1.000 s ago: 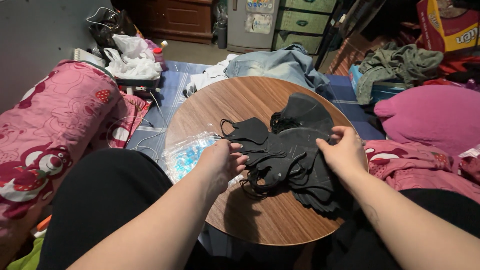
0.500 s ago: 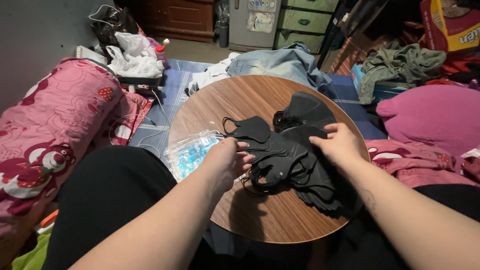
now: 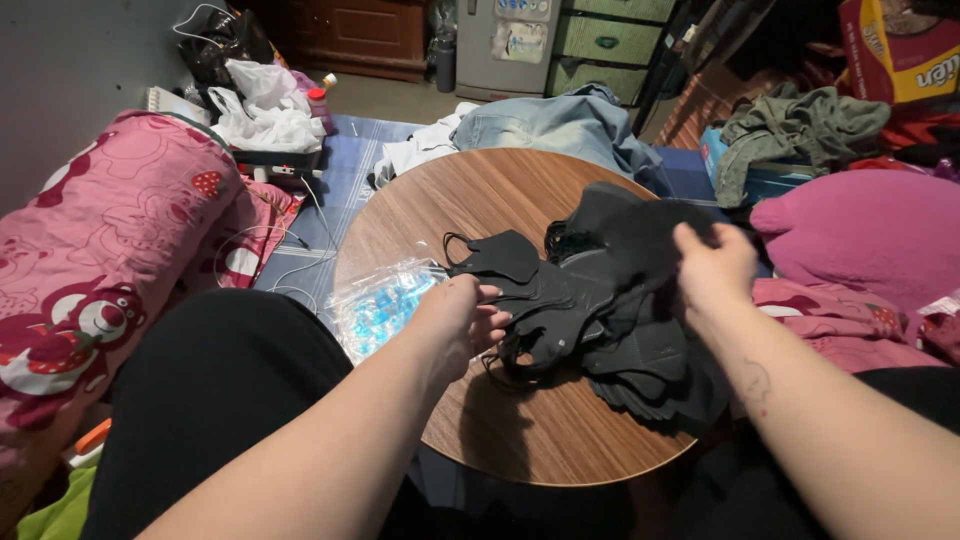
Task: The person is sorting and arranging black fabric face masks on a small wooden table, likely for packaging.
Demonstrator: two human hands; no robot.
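A heap of black face masks [image 3: 590, 310] lies on a small round wooden table [image 3: 440, 200] in front of me. My left hand [image 3: 462, 318] rests on the heap's left side, fingers curled onto a mask near its ear loops. Over the right part of the heap my right hand [image 3: 712, 268] is raised, pinching the edge of one black mask [image 3: 640, 235] and lifting it. One mask [image 3: 495, 255] lies flat apart at the heap's far left. A clear plastic bag with blue print [image 3: 380, 300] sits at the table's left edge, beside my left hand.
A pink patterned blanket roll [image 3: 110, 270] lies on the left, with white cables beside it. Jeans [image 3: 555, 120] and white clothes sit beyond the table. A magenta cushion [image 3: 870, 230] and green clothes [image 3: 800, 125] are at the right. My black-clad legs are under the table.
My right hand has risen and moved slightly right, lifting a black mask off the heap. My left hand has stayed on the heap's left side.
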